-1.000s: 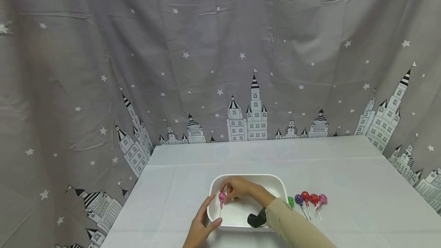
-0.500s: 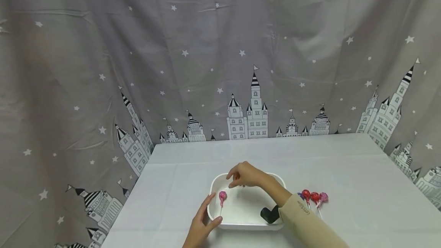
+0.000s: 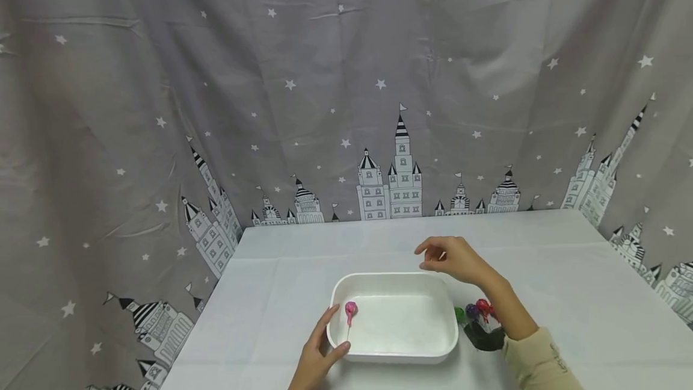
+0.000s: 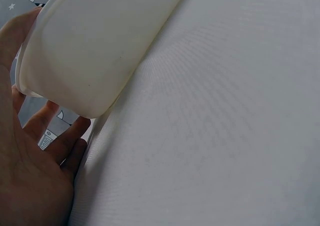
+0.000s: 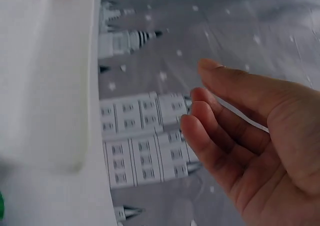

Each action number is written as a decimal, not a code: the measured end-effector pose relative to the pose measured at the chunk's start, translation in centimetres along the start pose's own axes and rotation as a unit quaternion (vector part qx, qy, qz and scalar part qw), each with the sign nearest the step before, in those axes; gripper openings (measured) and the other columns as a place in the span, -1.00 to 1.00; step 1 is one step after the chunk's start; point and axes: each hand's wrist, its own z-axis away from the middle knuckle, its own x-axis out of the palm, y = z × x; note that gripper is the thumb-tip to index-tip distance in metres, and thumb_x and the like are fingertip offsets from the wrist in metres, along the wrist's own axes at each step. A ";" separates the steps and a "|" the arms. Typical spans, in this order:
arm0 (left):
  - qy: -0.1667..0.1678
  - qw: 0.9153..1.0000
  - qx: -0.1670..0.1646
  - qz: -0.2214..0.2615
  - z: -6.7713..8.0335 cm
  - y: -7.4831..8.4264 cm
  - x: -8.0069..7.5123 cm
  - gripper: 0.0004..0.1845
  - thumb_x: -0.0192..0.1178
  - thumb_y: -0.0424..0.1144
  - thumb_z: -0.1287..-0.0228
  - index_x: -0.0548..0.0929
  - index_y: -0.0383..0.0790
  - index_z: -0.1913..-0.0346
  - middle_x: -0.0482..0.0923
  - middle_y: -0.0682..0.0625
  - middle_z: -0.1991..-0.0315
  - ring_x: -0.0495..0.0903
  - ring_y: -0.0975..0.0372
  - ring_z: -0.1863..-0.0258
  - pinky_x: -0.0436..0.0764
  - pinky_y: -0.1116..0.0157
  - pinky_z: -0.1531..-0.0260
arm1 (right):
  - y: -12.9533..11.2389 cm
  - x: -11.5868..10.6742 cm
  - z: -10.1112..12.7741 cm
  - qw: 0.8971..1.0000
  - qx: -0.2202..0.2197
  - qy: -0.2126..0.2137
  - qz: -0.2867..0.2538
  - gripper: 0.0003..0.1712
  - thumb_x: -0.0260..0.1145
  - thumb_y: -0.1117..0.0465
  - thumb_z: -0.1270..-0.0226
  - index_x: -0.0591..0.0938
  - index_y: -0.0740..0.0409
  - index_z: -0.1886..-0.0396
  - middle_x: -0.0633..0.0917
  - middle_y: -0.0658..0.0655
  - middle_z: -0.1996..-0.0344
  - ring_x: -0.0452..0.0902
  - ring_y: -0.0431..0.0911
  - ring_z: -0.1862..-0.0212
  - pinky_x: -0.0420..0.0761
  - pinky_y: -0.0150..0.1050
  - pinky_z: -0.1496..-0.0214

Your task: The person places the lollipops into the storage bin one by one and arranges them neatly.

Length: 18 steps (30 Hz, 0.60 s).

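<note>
At eight o'clock, the left hand (image 3: 319, 351) has its grip round the white tray (image 3: 403, 327), a pink lollipop (image 3: 351, 308) lying inside at nine! More lollipops (image 3: 473, 312), partly hidden, sit at three on the tabletop (image 3: 260, 318). Up at one, the right hand (image 3: 455, 257) hovers, grip loose, holding nothing; a castle-print curtain (image 3: 325, 77) hangs behind.

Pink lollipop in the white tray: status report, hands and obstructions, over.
Left hand grips white tray at left end; right hand empty, in the air. Pink lollipop inside, left side. Nothing lying on top of it.
</note>
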 end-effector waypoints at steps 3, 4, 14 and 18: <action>0.000 1.000 -0.002 0.000 0.0 0.0 0.0 -0.28 0.35 -0.14 -0.05 0.32 0.04 -0.31 0.12 -0.26 -0.36 0.10 -0.15 -0.31 0.14 -0.06 -0.23 | 1.3 -1.4 1.4 0.999 0.024 0.035 0.003 -0.76 0.39 0.22 -0.11 0.65 0.09 0.18 0.61 -0.09 0.47 0.52 -0.19 0.40 0.62 -0.35 0.35; 0.000 1.000 -0.003 0.000 0.0 0.0 0.0 -0.28 0.35 -0.14 -0.05 0.32 0.05 -0.31 0.11 -0.26 -0.36 0.10 -0.15 -0.31 0.14 -0.06 -0.23 | 1.7 -1.8 1.9 0.998 0.030 0.046 0.004 -0.76 0.39 0.22 -0.12 0.65 0.09 0.18 0.61 -0.08 0.46 0.52 -0.18 0.39 0.62 -0.35 0.34; -0.002 1.000 -0.008 0.003 -0.1 0.0 0.1 -0.27 0.35 -0.14 -0.04 0.31 0.04 -0.32 0.10 -0.26 -0.36 0.09 -0.15 -0.32 0.12 -0.05 -0.24 | 4.6 -4.3 7.2 0.986 0.104 0.128 0.019 -0.66 0.35 0.09 -0.18 0.62 0.14 0.08 0.64 -0.01 0.41 0.54 -0.16 0.36 0.61 -0.36 0.33; -0.002 1.000 -0.009 0.006 -0.1 0.0 0.0 -0.28 0.35 -0.14 -0.04 0.31 0.04 -0.31 0.11 -0.26 -0.36 0.09 -0.14 -0.32 0.11 -0.05 -0.25 | 6.4 -4.0 9.2 0.981 0.120 0.155 -0.004 -0.66 0.33 0.10 -0.19 0.61 0.17 0.09 0.65 0.03 0.42 0.54 -0.15 0.40 0.60 -0.33 0.41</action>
